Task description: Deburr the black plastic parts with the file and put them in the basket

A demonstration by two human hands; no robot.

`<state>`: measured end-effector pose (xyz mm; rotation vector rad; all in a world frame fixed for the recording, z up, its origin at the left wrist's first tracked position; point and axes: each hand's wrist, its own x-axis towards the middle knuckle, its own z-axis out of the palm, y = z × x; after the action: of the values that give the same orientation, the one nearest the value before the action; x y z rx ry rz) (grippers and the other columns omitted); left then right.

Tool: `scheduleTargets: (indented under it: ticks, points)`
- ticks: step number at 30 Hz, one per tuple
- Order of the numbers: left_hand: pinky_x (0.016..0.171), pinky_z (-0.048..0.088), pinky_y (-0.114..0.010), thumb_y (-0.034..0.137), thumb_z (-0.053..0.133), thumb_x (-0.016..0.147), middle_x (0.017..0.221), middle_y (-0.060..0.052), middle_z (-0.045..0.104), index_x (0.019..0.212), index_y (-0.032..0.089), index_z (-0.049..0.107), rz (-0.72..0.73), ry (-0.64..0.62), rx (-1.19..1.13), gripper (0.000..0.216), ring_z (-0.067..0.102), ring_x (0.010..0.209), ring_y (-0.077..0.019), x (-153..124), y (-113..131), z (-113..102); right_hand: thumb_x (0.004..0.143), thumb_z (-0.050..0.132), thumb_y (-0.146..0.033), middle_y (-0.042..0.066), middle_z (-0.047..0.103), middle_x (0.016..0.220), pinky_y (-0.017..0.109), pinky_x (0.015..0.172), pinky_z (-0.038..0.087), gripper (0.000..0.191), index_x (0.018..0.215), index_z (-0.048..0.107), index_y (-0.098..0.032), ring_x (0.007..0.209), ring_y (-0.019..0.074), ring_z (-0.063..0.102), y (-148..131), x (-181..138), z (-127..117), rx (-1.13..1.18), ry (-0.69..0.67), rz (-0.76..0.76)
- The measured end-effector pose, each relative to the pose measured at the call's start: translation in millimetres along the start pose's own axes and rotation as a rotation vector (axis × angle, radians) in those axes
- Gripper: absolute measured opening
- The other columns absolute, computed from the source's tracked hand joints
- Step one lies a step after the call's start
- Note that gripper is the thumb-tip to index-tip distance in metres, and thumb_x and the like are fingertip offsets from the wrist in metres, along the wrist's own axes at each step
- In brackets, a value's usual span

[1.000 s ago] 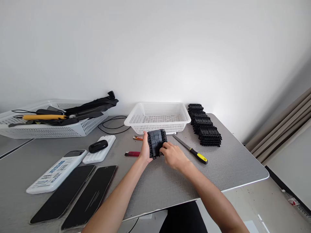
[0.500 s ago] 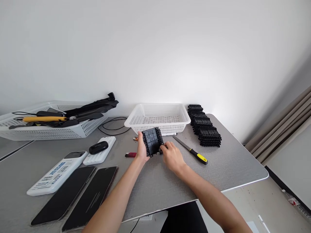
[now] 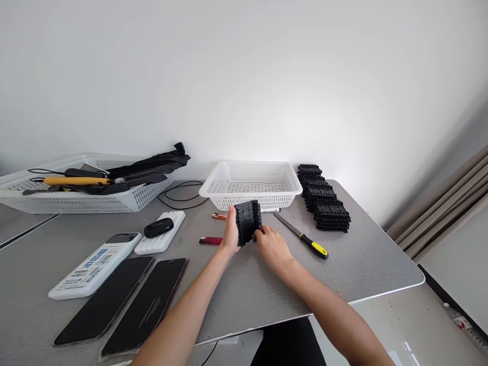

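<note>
My left hand (image 3: 231, 233) is closed around the left side of a stack of black plastic panels (image 3: 247, 219), held tilted above the table with toothed edges at its sides. At the stack's lower right edge, my right hand (image 3: 271, 246) has its fingers curled and pinched together. What lies between those fingertips is hidden. To the right of that hand rests a flat file (image 3: 303, 238) with a black and yellow handle. More stacks of similar black panels (image 3: 331, 215) stand in a row at the back right. A white perforated basket (image 3: 250, 198) sits behind my hands.
At the left, another white basket (image 3: 131, 202) holds black items and a yellow-handled tool (image 3: 76, 181). Two phones (image 3: 147, 307), white power banks (image 3: 95, 265) and a black case (image 3: 158, 227) lie nearer. A dark red item (image 3: 210, 240) and a cable (image 3: 179, 195) are on the table (image 3: 366, 264).
The view has shifted slightly. The stack has turned a little in my left hand, so its face looks narrower. My right fingers stay at its lower right edge.
</note>
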<state>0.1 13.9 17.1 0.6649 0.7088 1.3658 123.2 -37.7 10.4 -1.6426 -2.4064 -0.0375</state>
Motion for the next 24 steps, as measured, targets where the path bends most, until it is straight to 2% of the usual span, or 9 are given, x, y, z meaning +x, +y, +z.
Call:
scheduleTargets:
  ticks: [6, 11, 15, 19, 21, 24]
  points:
    - [0.08, 0.055, -0.033, 0.065, 0.058, 0.08, 0.098, -0.011, 0.075, 0.115, 0.014, 0.068, 0.066, 0.058, -0.014, 0.063, 0.07, 0.096, -0.0262, 3.7, -6.6, -0.6, 0.088, 0.046, -0.003, 0.013, 0.063, 0.103, 0.029, 0.073, 0.05, 0.025, 0.101, 0.065, -0.014, 0.094, 0.022, 0.062, -1.9, 0.0, -3.8, -0.004, -0.026, -0.055]
    - [0.078, 0.056, -0.034, 0.067, 0.058, 0.079, 0.094, -0.011, 0.075, 0.112, 0.012, 0.069, 0.031, 0.064, -0.004, 0.065, 0.071, 0.091, -0.0265, 3.0, -7.0, -0.6, 0.089, 0.048, -0.008, 0.011, 0.062, 0.098, 0.029, 0.077, 0.049, 0.02, 0.095, 0.066, -0.014, 0.092, 0.0212, 0.061, -2.3, 0.1, -0.8, 0.025, 0.01, -0.212]
    - [0.074, 0.057, -0.034, 0.07, 0.05, 0.082, 0.09, -0.011, 0.075, 0.108, 0.013, 0.071, -0.02, 0.063, -0.001, 0.066, 0.071, 0.087, -0.0269, 1.1, -3.7, -0.4, 0.091, 0.046, -0.008, 0.009, 0.062, 0.096, 0.028, 0.079, 0.048, 0.024, 0.1, 0.067, -0.015, 0.09, 0.0188, 0.06, -1.5, 0.6, 6.7, 0.214, 0.084, -0.291]
    - [0.071, 0.058, -0.034, 0.069, 0.041, 0.087, 0.087, -0.011, 0.075, 0.105, 0.015, 0.071, -0.045, 0.099, -0.017, 0.064, 0.071, 0.085, -0.0272, 0.3, 0.9, -0.4, 0.092, 0.045, -0.008, 0.008, 0.062, 0.101, 0.027, 0.078, 0.048, 0.03, 0.112, 0.066, -0.017, 0.09, 0.0173, 0.06, -1.0, 1.7, 13.3, 0.377, 0.148, -0.21]
    - [0.071, 0.058, -0.035, 0.068, 0.039, 0.089, 0.087, -0.011, 0.075, 0.106, 0.015, 0.071, -0.073, 0.09, -0.026, 0.064, 0.071, 0.084, -0.0272, 0.0, 2.4, 0.3, 0.091, 0.046, -0.007, 0.008, 0.062, 0.1, 0.027, 0.076, 0.048, 0.03, 0.11, 0.067, -0.017, 0.091, 0.0179, 0.06, 0.6, 1.9, 12.6, 0.396, 0.141, -0.213]
    - [0.072, 0.058, -0.035, 0.068, 0.037, 0.089, 0.089, -0.012, 0.075, 0.109, 0.015, 0.07, -0.128, 0.043, -0.044, 0.066, 0.071, 0.085, -0.0272, -0.9, 4.4, 2.0, 0.087, 0.046, -0.002, 0.007, 0.062, 0.099, 0.027, 0.076, 0.048, 0.033, 0.104, 0.07, -0.018, 0.089, 0.0168, 0.06, 5.7, 1.0, 6.3, 0.496, 0.115, -0.297]
